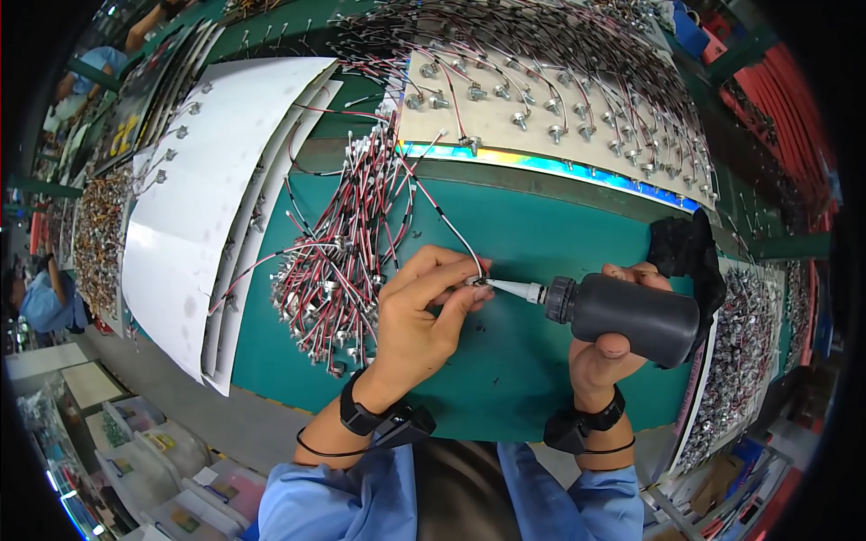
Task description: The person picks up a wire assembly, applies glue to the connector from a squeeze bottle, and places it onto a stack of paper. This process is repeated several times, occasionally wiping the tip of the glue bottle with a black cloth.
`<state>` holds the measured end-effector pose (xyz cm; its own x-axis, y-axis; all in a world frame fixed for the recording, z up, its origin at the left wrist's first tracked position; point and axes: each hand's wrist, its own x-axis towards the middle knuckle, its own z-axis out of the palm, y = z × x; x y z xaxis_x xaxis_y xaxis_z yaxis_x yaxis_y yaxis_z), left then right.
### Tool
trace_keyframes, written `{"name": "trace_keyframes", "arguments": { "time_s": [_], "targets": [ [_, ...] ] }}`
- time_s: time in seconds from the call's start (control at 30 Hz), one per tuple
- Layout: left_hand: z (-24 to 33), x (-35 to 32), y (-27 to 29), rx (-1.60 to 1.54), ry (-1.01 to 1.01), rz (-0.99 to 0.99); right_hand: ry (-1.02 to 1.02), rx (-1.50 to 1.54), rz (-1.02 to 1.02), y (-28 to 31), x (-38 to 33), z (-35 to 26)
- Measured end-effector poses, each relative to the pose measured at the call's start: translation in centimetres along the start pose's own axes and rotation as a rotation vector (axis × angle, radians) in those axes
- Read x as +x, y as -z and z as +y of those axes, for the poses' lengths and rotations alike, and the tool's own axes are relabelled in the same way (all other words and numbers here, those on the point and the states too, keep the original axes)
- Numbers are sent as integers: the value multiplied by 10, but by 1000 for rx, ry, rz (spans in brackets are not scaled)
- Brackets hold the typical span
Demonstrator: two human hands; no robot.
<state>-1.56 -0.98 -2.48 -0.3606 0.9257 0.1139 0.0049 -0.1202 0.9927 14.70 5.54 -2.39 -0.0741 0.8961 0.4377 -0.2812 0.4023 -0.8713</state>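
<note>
Between the fingertips of my left hand point(419, 311) I pinch a small metal potentiometer point(478, 281), its red, black and white wires point(442, 215) running up and away to the left. My right hand point(600, 361) is wrapped round a black squeeze bottle point(636, 317) tilted on its side. The bottle's pale tapered nozzle point(514, 288) points left, its tip at the potentiometer; whether it touches cannot be told. Left of my left hand lies a heap of wired potentiometers point(338, 261) on the green mat point(505, 383).
A cream board point(505, 131) with rows of wired potentiometers lies at the back. White sheets point(216, 180) lean at the left. A black cloth point(690, 257) is beside the bottle. Another board point(735, 361) of parts stands at the right. Plastic bins point(158, 460) sit lower left; people work far left.
</note>
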Motion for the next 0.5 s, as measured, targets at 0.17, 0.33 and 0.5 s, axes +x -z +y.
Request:
{"name": "trace_keyframes", "arguments": {
  "time_s": [0.17,0.33,0.5],
  "targets": [
    [1,1,1,4,14,-14,-5,20,-4,-1,1,-2],
    [1,1,0,-13,25,-2,11,-16,-5,-1,1,2],
    [1,0,-1,-23,29,0,29,3,61,-5,3,0]
  ]
}}
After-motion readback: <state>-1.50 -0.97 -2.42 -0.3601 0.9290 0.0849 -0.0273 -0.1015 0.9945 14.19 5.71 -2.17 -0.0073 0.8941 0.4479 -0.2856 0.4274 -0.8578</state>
